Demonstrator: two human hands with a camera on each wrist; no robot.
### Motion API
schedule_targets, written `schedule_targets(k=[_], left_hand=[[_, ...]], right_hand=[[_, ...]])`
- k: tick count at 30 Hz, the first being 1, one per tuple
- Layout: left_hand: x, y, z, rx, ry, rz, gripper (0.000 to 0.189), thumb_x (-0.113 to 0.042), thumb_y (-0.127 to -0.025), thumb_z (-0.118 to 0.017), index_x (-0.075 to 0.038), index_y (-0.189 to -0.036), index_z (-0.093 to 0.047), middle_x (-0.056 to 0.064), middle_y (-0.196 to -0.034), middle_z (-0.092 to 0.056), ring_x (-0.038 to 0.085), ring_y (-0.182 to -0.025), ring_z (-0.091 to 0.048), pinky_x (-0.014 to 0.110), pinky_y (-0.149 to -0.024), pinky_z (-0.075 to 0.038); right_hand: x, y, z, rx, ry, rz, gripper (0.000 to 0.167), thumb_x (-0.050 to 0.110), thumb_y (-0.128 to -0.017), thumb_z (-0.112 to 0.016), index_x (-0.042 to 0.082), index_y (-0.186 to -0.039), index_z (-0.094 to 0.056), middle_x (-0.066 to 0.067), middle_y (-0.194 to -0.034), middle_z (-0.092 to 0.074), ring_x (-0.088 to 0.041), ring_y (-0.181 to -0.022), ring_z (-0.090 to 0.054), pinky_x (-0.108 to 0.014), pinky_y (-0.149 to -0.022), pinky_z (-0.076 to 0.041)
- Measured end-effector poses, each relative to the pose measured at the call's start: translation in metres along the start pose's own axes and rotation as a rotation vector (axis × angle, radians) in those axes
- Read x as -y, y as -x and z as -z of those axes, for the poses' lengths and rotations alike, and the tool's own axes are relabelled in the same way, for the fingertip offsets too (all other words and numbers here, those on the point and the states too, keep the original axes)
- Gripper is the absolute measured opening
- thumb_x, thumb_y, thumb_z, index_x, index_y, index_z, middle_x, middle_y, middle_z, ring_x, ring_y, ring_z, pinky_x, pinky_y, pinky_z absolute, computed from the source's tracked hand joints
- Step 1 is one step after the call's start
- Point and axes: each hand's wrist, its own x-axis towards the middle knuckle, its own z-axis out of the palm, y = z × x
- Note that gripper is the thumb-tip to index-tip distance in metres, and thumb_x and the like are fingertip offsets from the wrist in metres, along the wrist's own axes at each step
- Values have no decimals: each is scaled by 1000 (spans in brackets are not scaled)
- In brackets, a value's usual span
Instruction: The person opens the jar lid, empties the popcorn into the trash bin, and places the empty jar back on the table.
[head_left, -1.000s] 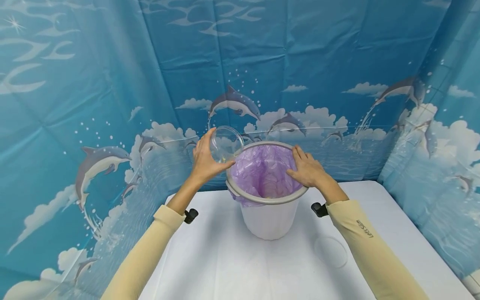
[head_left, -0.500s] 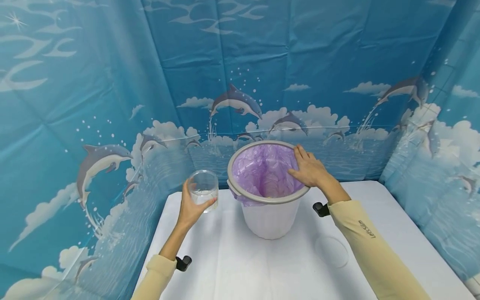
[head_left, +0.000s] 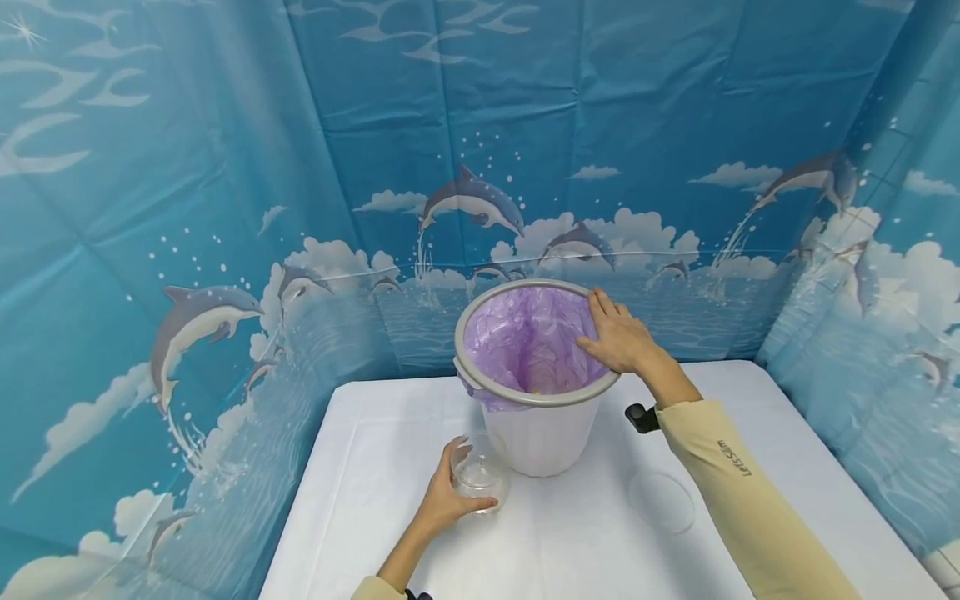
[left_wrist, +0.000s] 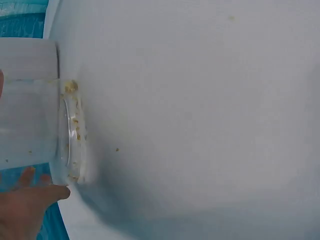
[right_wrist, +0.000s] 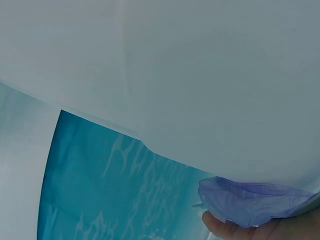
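Observation:
My left hand (head_left: 447, 492) grips a clear jar (head_left: 483, 473) low over the white table, just in front of the trash bin (head_left: 534, 442). Yellowish crumbs cling around one end of the jar (left_wrist: 74, 135) in the left wrist view. The white bin stands upright with a grey rim and a purple bag (head_left: 525, 342) lining it. At the right side of that rim, my right hand (head_left: 621, 340) holds on, thumb over the opening and fingers along the edge. The right wrist view catches fingers (right_wrist: 225, 227) against the overhanging bag.
A clear round disc like a lid (head_left: 662, 502) lies flat on the white table (head_left: 570, 542), right of the bin. Small crumbs (left_wrist: 117, 149) dot the cloth. Blue dolphin-print curtains (head_left: 375, 167) enclose the back and both sides.
From tilted at the bin's left rim, the jar in my left hand has come away left, turned upright, then moved down and toward me. My right hand stays at the rim.

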Motion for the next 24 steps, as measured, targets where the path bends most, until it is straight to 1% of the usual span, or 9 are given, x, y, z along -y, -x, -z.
schedule_targets(k=[2, 5, 7, 9, 12, 17, 19, 21, 24], left_hand=[[2, 3, -5, 12, 39, -8, 114, -23, -71, -97, -23, -160, -26, 25, -159, -44, 48, -148, -40, 70, -121, -28], [2, 5, -8, 46, 67, -16, 114, -23, -71, -97, -28, -160, -26, 23, -160, -42, 48, -150, -37, 71, -122, -25], [1, 4, -11, 72, 82, -18, 114, -23, -71, -96, -28, -160, -26, 22, -162, -41, 47, -152, -35, 70, -122, -24], [1, 3, -15, 88, 90, -24, 114, -21, -71, -96, -26, -161, -25, 20, -163, -40, 46, -152, -34, 70, -122, -25], [2, 1, -20, 90, 110, -29, 114, -20, -70, -97, -24, -161, -27, 19, -162, -41, 44, -152, -35, 68, -123, -26], [0, 1, -22, 104, 126, -29, 117, -18, -68, -98, -20, -162, -26, 20, -162, -40, 45, -151, -35, 68, -123, -25], [-1, 1, -25, 123, 125, -26, 120, -18, -69, -97, -20, -163, -24, 21, -162, -39, 46, -151, -35, 69, -123, -25], [-2, 1, -27, 147, 116, -18, 124, -19, -68, -98, -22, -164, -19, 21, -163, -37, 47, -152, -34, 69, -122, -26], [-5, 1, -23, 207, 65, 5, 133, -23, -66, -100, -25, -166, -12, 19, -168, -29, 47, -155, -29, 68, -123, -25]], right_hand=[[0, 0, 1, 4, 5, 1, 84, 35, -106, -49, -9, -162, -4, -32, -170, 0, -60, -150, -16, -75, -116, -28], [1, 0, 3, 3, 14, -4, 84, 36, -106, -48, -9, -162, -4, -32, -170, 0, -60, -150, -18, -74, -115, -30], [1, 0, 4, 1, 18, -12, 84, 37, -106, -47, -9, -162, -4, -31, -170, -1, -60, -150, -18, -75, -115, -30], [1, 0, 6, 1, 19, -20, 84, 38, -106, -47, -8, -162, -4, -31, -170, -1, -60, -150, -18, -75, -115, -29], [2, -1, 7, 1, 15, -25, 84, 38, -106, -47, -7, -162, -4, -31, -170, -1, -59, -150, -18, -75, -115, -28], [-1, -5, 5, 1, -5, -31, 84, 38, -106, -47, -6, -163, -4, -30, -171, 1, -58, -152, -16, -75, -116, -27], [-4, -5, 5, -5, -32, -29, 84, 39, -106, -46, -7, -163, -3, -30, -171, 1, -59, -152, -14, -75, -118, -25], [-8, -3, 6, -30, -84, -17, 84, 39, -107, -45, -9, -162, -3, -32, -170, 0, -59, -153, -11, -74, -121, -20], [-14, 1, 7, -77, -209, -3, 82, 41, -109, -40, -11, -161, -4, -35, -169, -2, -59, -154, -7, -71, -124, -12]])
